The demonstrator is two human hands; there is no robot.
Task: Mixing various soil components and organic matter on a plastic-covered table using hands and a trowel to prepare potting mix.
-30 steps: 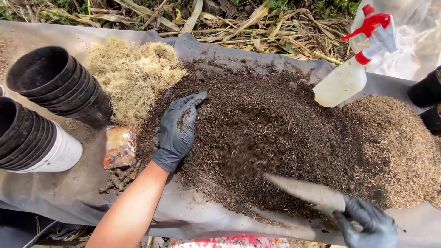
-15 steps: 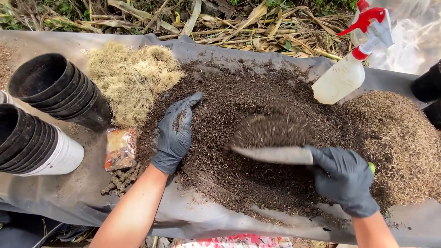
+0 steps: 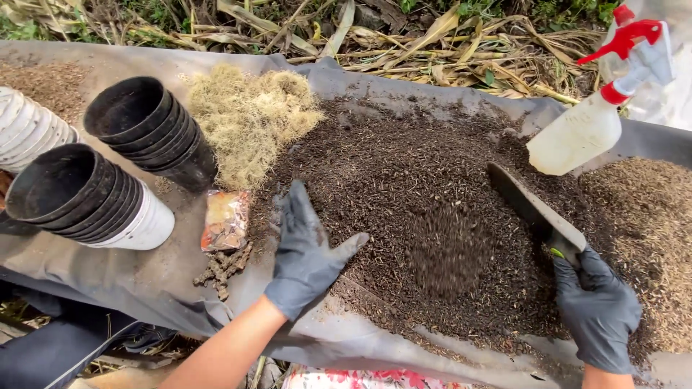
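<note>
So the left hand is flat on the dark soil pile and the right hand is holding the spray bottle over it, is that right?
Not quite. The right hand holds a trowel, not the spray bottle, which lies untouched at the soil pile's far edge. The left hand does rest flat on the soil. The head view shows this.

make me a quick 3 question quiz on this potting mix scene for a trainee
1. True or false: the right hand holds a trowel over the dark soil pile.
2. What does the left hand rest on? A) the spray bottle B) the edge of the soil pile C) the stacked black pots
3. What lies between the black pots and the soil pile, at the back of the sheet?

Key
1. True
2. B
3. A heap of pale dry moss-like fibre
</note>
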